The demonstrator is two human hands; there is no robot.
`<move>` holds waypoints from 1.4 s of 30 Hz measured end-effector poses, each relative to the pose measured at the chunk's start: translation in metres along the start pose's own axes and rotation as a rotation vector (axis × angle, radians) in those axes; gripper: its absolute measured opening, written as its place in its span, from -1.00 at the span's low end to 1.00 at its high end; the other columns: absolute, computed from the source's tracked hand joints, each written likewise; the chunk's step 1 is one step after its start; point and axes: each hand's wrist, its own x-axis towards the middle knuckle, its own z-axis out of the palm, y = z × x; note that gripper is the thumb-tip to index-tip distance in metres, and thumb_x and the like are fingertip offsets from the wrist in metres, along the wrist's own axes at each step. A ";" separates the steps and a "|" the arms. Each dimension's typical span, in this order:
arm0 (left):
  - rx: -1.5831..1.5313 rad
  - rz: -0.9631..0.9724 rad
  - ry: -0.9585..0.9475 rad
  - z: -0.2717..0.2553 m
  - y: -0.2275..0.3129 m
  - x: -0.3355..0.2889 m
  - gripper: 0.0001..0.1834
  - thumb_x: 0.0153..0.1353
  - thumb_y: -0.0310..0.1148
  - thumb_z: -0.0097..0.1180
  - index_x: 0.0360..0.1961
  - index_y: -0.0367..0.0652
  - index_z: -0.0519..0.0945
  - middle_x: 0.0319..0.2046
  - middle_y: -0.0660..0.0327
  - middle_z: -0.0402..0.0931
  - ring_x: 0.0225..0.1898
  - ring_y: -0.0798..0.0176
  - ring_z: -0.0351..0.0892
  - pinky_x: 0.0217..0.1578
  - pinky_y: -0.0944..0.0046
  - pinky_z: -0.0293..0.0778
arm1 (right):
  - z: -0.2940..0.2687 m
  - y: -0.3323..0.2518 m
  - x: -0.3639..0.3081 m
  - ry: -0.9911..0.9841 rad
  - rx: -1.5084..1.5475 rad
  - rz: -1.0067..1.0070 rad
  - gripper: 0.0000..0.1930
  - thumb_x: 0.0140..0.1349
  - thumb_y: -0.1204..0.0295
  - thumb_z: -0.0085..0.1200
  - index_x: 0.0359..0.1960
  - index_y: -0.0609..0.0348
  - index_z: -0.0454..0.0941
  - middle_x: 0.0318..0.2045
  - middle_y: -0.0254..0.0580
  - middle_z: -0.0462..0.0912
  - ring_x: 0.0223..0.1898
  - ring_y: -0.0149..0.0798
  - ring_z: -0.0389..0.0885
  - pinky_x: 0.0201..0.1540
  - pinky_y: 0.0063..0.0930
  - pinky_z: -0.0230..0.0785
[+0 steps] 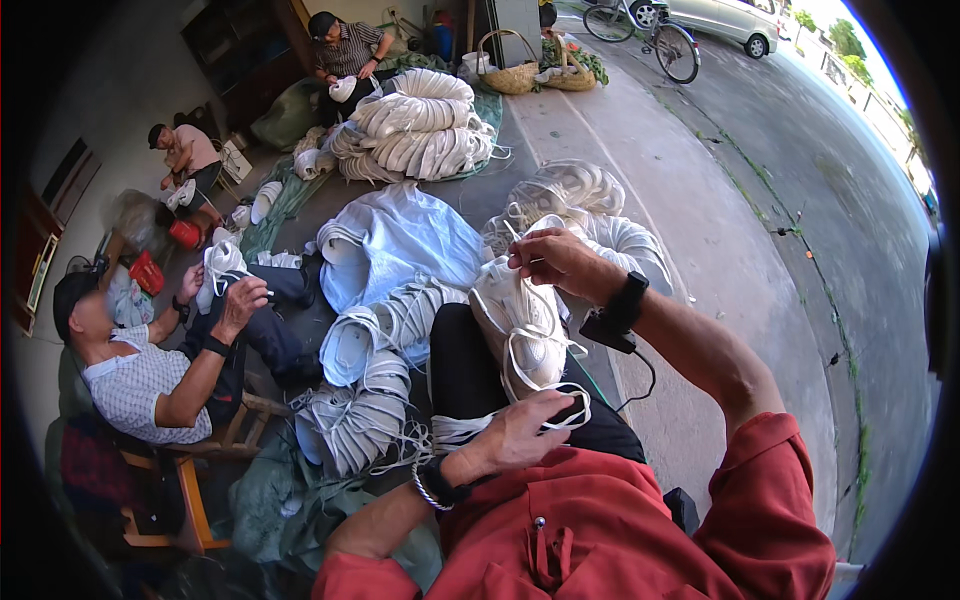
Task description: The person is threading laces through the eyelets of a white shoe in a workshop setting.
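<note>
A white shoe [540, 355] rests on my black-clad thigh, its toe toward me and a white shoelace [570, 395] partly threaded through it. With thumb and fingers pinched together, my right hand [560, 262] grips a lace end above the ankle opening. Just below the toe is my left hand [515, 432], fingers curled round a loop of the lace. More loose white laces [455, 430] lie across my lap beside the left wrist. Beyond the shoe sits a pile of white shoes [570, 195], partly covered by my right hand.
Nested rows of white shoes [350, 420] lie on my left, near a pale blue cloth [400, 245]. A seated person [150, 380] there handles a white shoe. Two more people sit farther back, by a big shoe heap [420, 125]. Baskets [510, 78] and a bicycle [675, 50] stand beyond.
</note>
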 end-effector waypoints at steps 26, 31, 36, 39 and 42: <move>-0.749 -0.161 0.275 -0.007 -0.059 0.016 -0.76 0.23 -0.31 -0.01 -0.21 -0.25 0.57 -0.41 0.35 0.51 -0.37 0.52 0.44 -0.33 0.51 0.33 | -0.004 0.023 0.019 0.134 0.303 0.075 -0.78 0.12 0.48 -0.08 -0.19 0.27 0.42 -0.32 -0.15 0.60 -0.41 -0.31 0.62 -0.39 -0.54 0.47; -1.039 -0.385 0.556 -0.004 -0.077 0.009 -0.82 0.18 -0.41 -0.05 -0.25 -0.24 0.52 -0.45 0.23 0.54 -0.49 0.44 0.52 -0.48 0.50 0.39 | 0.002 0.016 0.019 0.107 0.165 0.067 -0.78 0.12 0.47 -0.08 -0.20 0.27 0.43 -0.34 -0.17 0.59 -0.44 -0.34 0.61 -0.41 -0.56 0.46; -1.064 -0.636 0.503 -0.004 -0.088 0.010 -0.84 0.07 -0.51 -0.14 -0.30 -0.24 0.41 -0.59 0.17 0.48 -0.74 0.39 0.41 -0.75 0.48 0.30 | 0.007 0.012 0.018 0.104 0.235 0.131 -0.79 0.15 0.45 -0.09 -0.21 0.28 0.44 -0.35 -0.18 0.59 -0.45 -0.37 0.60 -0.44 -0.58 0.45; -1.077 -0.615 0.414 -0.005 -0.086 0.014 -0.87 0.06 -0.50 -0.11 -0.32 -0.24 0.39 -0.65 0.22 0.45 -0.80 0.41 0.33 -0.78 0.49 0.26 | 0.010 0.008 0.016 0.109 0.200 0.169 -0.80 0.16 0.44 -0.09 -0.23 0.28 0.45 -0.34 -0.19 0.59 -0.44 -0.38 0.61 -0.47 -0.61 0.43; -1.202 -0.488 0.356 -0.010 -0.082 0.019 -0.81 0.06 -0.51 -0.10 -0.25 -0.26 0.41 -0.67 0.25 0.44 -0.78 0.44 0.34 -0.79 0.51 0.22 | 0.011 0.002 0.014 0.026 0.183 0.172 -0.78 0.23 0.39 -0.09 -0.17 0.26 0.44 -0.32 -0.21 0.57 -0.41 -0.42 0.57 -0.37 -0.61 0.46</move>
